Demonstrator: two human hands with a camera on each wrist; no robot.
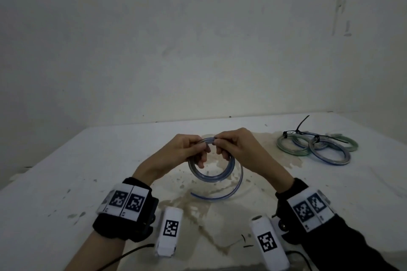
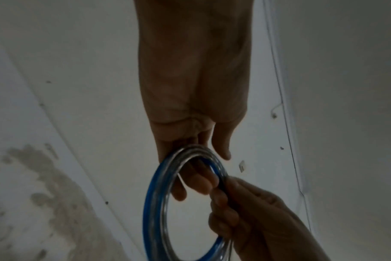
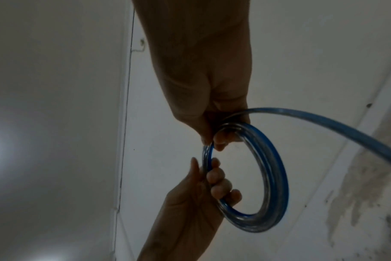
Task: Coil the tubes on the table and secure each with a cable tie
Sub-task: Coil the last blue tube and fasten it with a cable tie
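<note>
Tubing with a blue stripe (image 1: 211,168), clear and springy, is wound into a small ring that I hold up between both hands, above the stained white worktop (image 1: 66,182). My left hand (image 1: 182,152) has its fingers curled through the ring and its thumb over the top, gripping the stacked loops. My right hand (image 1: 236,147) pinches those loops at the top, right beside the left thumb, with its lower fingers hooked inside the ring. From under my right hand a loose tail (image 1: 220,194) of the same tubing sweeps down and curves back below the ring toward my wrists; its end rests on the worktop, so I judge the winding nearly done but not finished. No tie is on this ring as far as I can see. Well off to the right of my right hand lies a pile of finished coils (image 1: 317,146), some greenish and some blue, overlapping one another, with black cable ties (image 1: 300,126) cinched round them and their tails sticking out. I cannot tell exactly how many. Left to do, in my judgement: wind in the tail, then tie this ring.
</note>
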